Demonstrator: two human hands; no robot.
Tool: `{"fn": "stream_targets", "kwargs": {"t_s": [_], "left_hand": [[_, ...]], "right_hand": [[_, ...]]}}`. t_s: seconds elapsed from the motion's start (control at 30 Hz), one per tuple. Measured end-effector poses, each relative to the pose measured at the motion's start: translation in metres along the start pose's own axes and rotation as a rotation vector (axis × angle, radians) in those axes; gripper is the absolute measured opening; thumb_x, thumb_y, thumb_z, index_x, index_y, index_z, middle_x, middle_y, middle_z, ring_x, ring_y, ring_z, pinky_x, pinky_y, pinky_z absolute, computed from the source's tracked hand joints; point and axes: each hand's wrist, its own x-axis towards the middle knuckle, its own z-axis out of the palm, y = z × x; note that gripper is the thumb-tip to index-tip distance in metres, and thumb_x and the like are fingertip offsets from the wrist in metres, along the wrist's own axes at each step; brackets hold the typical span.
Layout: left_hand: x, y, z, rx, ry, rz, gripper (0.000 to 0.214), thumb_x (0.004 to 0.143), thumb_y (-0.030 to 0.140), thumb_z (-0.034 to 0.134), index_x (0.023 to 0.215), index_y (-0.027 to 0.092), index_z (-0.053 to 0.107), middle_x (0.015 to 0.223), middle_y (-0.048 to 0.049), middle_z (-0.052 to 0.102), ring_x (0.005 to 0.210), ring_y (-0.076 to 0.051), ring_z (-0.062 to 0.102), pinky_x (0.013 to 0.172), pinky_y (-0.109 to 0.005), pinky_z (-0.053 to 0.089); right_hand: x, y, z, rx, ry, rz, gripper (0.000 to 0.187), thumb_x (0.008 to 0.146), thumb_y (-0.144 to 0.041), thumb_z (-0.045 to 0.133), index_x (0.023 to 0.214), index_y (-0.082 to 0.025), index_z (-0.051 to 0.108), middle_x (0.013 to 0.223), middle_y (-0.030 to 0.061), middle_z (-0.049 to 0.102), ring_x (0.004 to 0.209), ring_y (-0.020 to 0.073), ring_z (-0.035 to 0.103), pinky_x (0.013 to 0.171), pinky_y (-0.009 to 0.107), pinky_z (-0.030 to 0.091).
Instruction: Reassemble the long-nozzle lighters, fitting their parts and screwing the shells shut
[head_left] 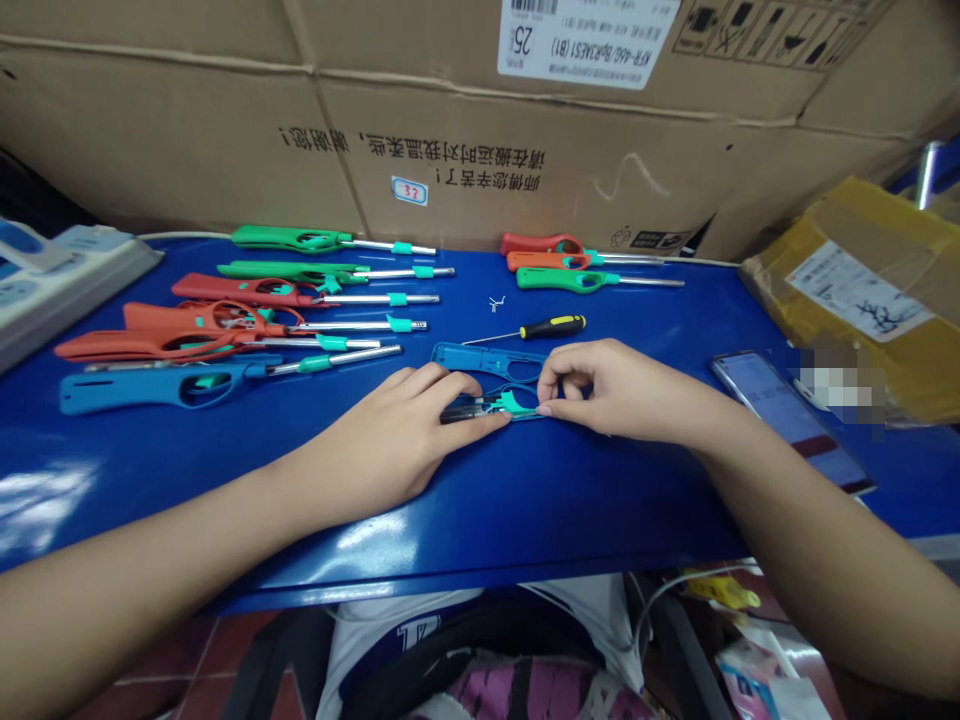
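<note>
An opened blue utility lighter (pixel 517 402) lies on the blue table near its middle, its dark inner parts and green trigger exposed. My left hand (pixel 401 430) is closed on its left end, thumb along the near side and fingers over the top. At the right end, my right hand (pixel 607 385) pinches with thumb and forefinger; what lies between the fingertips is hidden. Just behind, the loose blue handle half (pixel 480 357) rests close to my right fingers. A screwdriver (pixel 553 327) with a black and yellow handle lies beyond it, near several tiny screws (pixel 496 303).
Several lighters lie at the left, including a blue one (pixel 161 385) and a green one (pixel 289 238). More lighters, among them a green one (pixel 562 280), lie at back right. A large carton (pixel 225 110) walls the back. A phone (pixel 787 415), a taped box (pixel 847 270) and a power strip (pixel 75 270) flank the table.
</note>
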Motion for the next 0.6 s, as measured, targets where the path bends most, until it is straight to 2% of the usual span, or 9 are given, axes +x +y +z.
{"fn": "stream_targets", "kwargs": {"t_s": [0.23,0.4,0.6], "left_hand": [[0.001,0.001,-0.001,0.009,-0.006,-0.008,0.06,0.095,0.008,0.049,0.151,0.031,0.05,0.132,-0.0137,0.057,0.11,-0.032,0.055,0.086,-0.045,0.051],[0.002,0.0,-0.001,-0.014,0.005,0.002,0.059,0.096,0.008,0.047,0.15,0.029,0.051,0.131,-0.0144,0.057,0.109,-0.031,0.056,0.085,-0.045,0.051],[0.003,-0.002,0.0,-0.03,0.015,0.005,0.057,0.096,0.009,0.047,0.149,0.03,0.053,0.132,-0.0141,0.057,0.109,-0.03,0.056,0.087,-0.045,0.051]], "right_hand": [[0.001,-0.001,0.002,-0.022,0.039,-0.07,0.005,0.081,-0.018,0.07,0.077,-0.019,0.066,0.056,-0.0062,0.054,0.051,0.0089,0.046,0.053,0.024,0.037],[-0.001,0.003,-0.006,0.079,-0.033,0.0,0.007,0.085,-0.024,0.065,0.081,-0.019,0.064,0.052,-0.0067,0.054,0.044,0.0094,0.049,0.05,0.026,0.038],[-0.003,0.009,-0.015,0.069,-0.054,0.025,0.008,0.081,-0.024,0.068,0.087,-0.019,0.068,0.053,-0.006,0.056,0.046,0.0121,0.053,0.051,0.027,0.039]]}}
